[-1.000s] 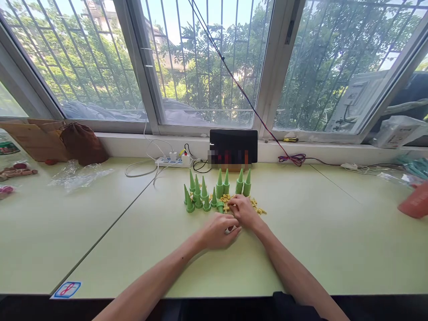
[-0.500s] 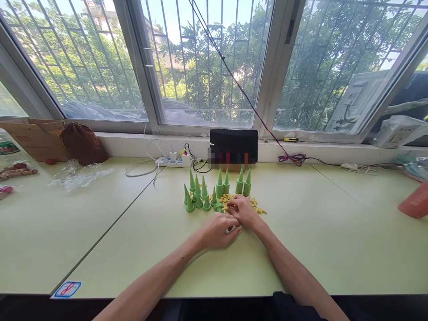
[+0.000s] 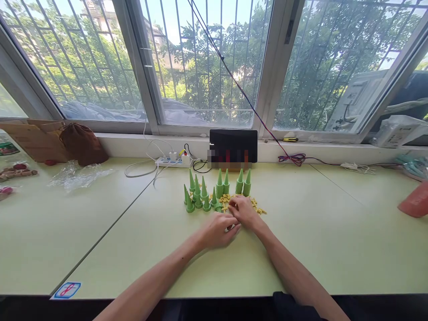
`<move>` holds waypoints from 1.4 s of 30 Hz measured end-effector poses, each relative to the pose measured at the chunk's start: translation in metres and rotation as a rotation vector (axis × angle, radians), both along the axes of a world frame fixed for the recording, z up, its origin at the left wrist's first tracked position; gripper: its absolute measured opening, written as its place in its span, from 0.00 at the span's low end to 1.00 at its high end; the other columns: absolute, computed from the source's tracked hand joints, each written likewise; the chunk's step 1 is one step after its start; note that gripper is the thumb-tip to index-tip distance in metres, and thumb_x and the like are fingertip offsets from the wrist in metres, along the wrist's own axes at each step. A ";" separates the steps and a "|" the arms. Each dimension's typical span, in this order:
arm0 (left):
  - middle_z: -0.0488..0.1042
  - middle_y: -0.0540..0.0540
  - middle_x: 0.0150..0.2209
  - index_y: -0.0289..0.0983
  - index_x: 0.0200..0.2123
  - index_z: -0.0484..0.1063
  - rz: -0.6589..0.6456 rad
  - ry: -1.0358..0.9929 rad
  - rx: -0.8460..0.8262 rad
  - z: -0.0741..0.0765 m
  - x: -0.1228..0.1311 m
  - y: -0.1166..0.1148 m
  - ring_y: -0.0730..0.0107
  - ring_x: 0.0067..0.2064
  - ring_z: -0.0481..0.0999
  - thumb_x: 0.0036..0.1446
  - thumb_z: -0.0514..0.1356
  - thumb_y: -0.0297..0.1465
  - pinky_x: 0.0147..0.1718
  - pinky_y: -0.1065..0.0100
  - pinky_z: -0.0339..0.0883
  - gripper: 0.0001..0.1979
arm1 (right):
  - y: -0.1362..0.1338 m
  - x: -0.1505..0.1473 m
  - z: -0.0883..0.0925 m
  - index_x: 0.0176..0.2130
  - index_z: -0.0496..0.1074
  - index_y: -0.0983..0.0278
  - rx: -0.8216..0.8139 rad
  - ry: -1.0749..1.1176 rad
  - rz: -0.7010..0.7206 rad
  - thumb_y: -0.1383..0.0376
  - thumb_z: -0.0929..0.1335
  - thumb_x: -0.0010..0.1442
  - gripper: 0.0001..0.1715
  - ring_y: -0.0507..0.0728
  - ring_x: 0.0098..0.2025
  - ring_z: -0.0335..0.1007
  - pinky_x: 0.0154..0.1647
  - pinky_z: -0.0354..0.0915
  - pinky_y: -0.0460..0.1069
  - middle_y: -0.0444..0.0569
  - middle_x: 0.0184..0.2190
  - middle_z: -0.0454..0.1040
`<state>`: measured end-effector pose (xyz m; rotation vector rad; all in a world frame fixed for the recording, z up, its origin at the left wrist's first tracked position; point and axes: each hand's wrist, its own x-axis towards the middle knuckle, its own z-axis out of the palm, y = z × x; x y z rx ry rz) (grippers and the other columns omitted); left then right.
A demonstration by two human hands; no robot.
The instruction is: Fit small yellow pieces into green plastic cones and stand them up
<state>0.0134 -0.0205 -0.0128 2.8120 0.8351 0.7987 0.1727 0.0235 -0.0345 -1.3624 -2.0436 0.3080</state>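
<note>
My left hand point(image 3: 220, 228) rests low over the table with its fingers curled together, and whatever they hold is hidden. Touching or nearly touching it, my right hand point(image 3: 245, 210) bends its fingers down beside a pile of small yellow plastic pieces point(image 3: 224, 199). What the right fingertips pinch is too small to make out. Several green cones point(image 3: 197, 192) stand upright on collars left of the pile. Behind the pile are more green cones point(image 3: 220, 183) in pairs on taller ribbed bases, with another pair point(image 3: 243, 183) just beyond my right hand. One green piece point(image 3: 218, 206) lies tilted near my left hand.
A dark tablet point(image 3: 233, 145) leans by the window sill, beside a white power strip point(image 3: 172, 160) with cables. On the left are a brown drawstring bag point(image 3: 83, 143), clear plastic wrap point(image 3: 78, 174) and a cardboard box point(image 3: 36, 138). A red object point(image 3: 414, 200) sits far right.
Both hands stay almost in place, with only slight finger movement. The cones and yellow pieces look the same.
</note>
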 end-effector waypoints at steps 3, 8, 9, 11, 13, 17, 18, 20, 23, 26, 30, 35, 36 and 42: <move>0.67 0.51 0.20 0.37 0.21 0.66 0.050 -0.028 -0.015 0.001 0.000 0.001 0.75 0.22 0.62 0.62 0.53 0.30 0.24 0.69 0.53 0.15 | 0.000 0.000 0.004 0.30 0.69 0.64 0.037 0.069 -0.015 0.71 0.66 0.59 0.05 0.55 0.36 0.65 0.40 0.57 0.49 0.47 0.31 0.72; 0.66 0.52 0.20 0.37 0.23 0.67 0.208 -0.139 -0.085 0.003 0.000 0.004 0.75 0.23 0.62 0.63 0.51 0.32 0.25 0.70 0.53 0.16 | -0.003 -0.001 0.011 0.32 0.67 0.64 0.138 0.288 -0.038 0.64 0.61 0.65 0.11 0.54 0.31 0.64 0.34 0.59 0.47 0.48 0.30 0.70; 0.66 0.52 0.21 0.37 0.24 0.67 0.240 -0.169 -0.105 0.003 -0.001 0.004 0.75 0.23 0.62 0.64 0.51 0.32 0.25 0.70 0.54 0.16 | -0.005 -0.002 0.013 0.32 0.67 0.64 0.149 0.324 -0.040 0.63 0.60 0.65 0.12 0.54 0.30 0.64 0.33 0.59 0.47 0.47 0.29 0.70; 0.68 0.52 0.22 0.37 0.27 0.69 0.298 -0.224 -0.143 0.005 -0.001 0.006 0.75 0.23 0.63 0.64 0.51 0.33 0.26 0.71 0.55 0.14 | -0.008 -0.003 0.018 0.33 0.67 0.64 0.164 0.375 -0.036 0.61 0.60 0.66 0.13 0.53 0.29 0.64 0.32 0.60 0.47 0.46 0.27 0.70; 0.70 0.52 0.22 0.37 0.29 0.70 0.354 -0.262 -0.173 0.006 -0.002 0.007 0.75 0.23 0.64 0.64 0.52 0.33 0.26 0.72 0.56 0.13 | -0.012 -0.005 0.022 0.32 0.66 0.63 0.166 0.397 -0.015 0.60 0.60 0.66 0.14 0.52 0.27 0.63 0.31 0.59 0.46 0.45 0.26 0.69; 0.70 0.53 0.21 0.37 0.31 0.70 0.400 -0.299 -0.219 0.006 -0.004 0.009 0.75 0.22 0.64 0.64 0.52 0.37 0.26 0.73 0.56 0.13 | -0.017 -0.008 0.027 0.30 0.66 0.63 0.177 0.414 0.028 0.59 0.60 0.66 0.16 0.51 0.26 0.61 0.29 0.58 0.46 0.44 0.25 0.68; 0.70 0.53 0.21 0.37 0.32 0.70 0.396 -0.303 -0.225 0.006 -0.004 0.010 0.75 0.22 0.64 0.64 0.53 0.38 0.26 0.73 0.56 0.13 | -0.017 -0.008 0.028 0.29 0.66 0.63 0.174 0.413 0.036 0.59 0.60 0.66 0.16 0.51 0.26 0.61 0.29 0.58 0.46 0.44 0.24 0.67; 0.71 0.52 0.22 0.37 0.32 0.70 0.385 -0.305 -0.229 0.005 -0.004 0.010 0.75 0.22 0.65 0.64 0.52 0.39 0.26 0.73 0.56 0.13 | -0.018 -0.009 0.028 0.29 0.66 0.63 0.160 0.409 0.050 0.59 0.60 0.66 0.16 0.51 0.25 0.61 0.28 0.59 0.45 0.44 0.24 0.68; 0.72 0.51 0.24 0.37 0.31 0.70 0.378 -0.296 -0.219 0.004 -0.003 0.011 0.74 0.24 0.66 0.65 0.51 0.38 0.25 0.73 0.55 0.14 | -0.017 -0.009 0.027 0.29 0.67 0.63 0.142 0.401 0.063 0.58 0.60 0.66 0.17 0.51 0.25 0.62 0.28 0.59 0.46 0.44 0.24 0.70; 0.72 0.51 0.24 0.37 0.31 0.70 0.380 -0.290 -0.209 0.004 -0.003 0.012 0.74 0.24 0.66 0.66 0.49 0.36 0.25 0.72 0.54 0.15 | -0.017 -0.009 0.027 0.29 0.68 0.64 0.138 0.399 0.062 0.58 0.60 0.66 0.18 0.51 0.26 0.63 0.29 0.60 0.46 0.45 0.25 0.71; 0.73 0.50 0.26 0.37 0.35 0.71 0.374 -0.326 -0.210 0.005 -0.004 0.011 0.73 0.25 0.67 0.66 0.48 0.35 0.27 0.72 0.57 0.14 | -0.017 -0.009 0.026 0.28 0.68 0.63 0.139 0.401 0.060 0.58 0.60 0.66 0.18 0.51 0.25 0.63 0.28 0.60 0.46 0.45 0.24 0.71; 0.74 0.49 0.28 0.38 0.35 0.71 0.365 -0.371 -0.202 0.006 -0.004 0.013 0.73 0.27 0.68 0.67 0.47 0.35 0.29 0.72 0.59 0.15 | -0.017 -0.009 0.026 0.31 0.68 0.63 0.139 0.409 0.076 0.59 0.60 0.66 0.15 0.51 0.25 0.63 0.28 0.60 0.46 0.44 0.25 0.70; 0.74 0.49 0.28 0.38 0.35 0.71 0.365 -0.373 -0.199 0.006 -0.004 0.013 0.73 0.27 0.68 0.67 0.47 0.35 0.29 0.72 0.59 0.15 | -0.017 -0.009 0.026 0.33 0.69 0.63 0.136 0.413 0.091 0.59 0.61 0.65 0.14 0.51 0.26 0.63 0.28 0.61 0.46 0.44 0.25 0.71; 0.74 0.49 0.28 0.38 0.35 0.71 0.389 -0.369 -0.187 0.006 -0.005 0.013 0.73 0.27 0.70 0.67 0.47 0.36 0.29 0.72 0.59 0.15 | -0.018 -0.010 0.025 0.35 0.69 0.63 0.120 0.416 0.148 0.60 0.61 0.66 0.13 0.52 0.28 0.65 0.30 0.62 0.46 0.45 0.27 0.71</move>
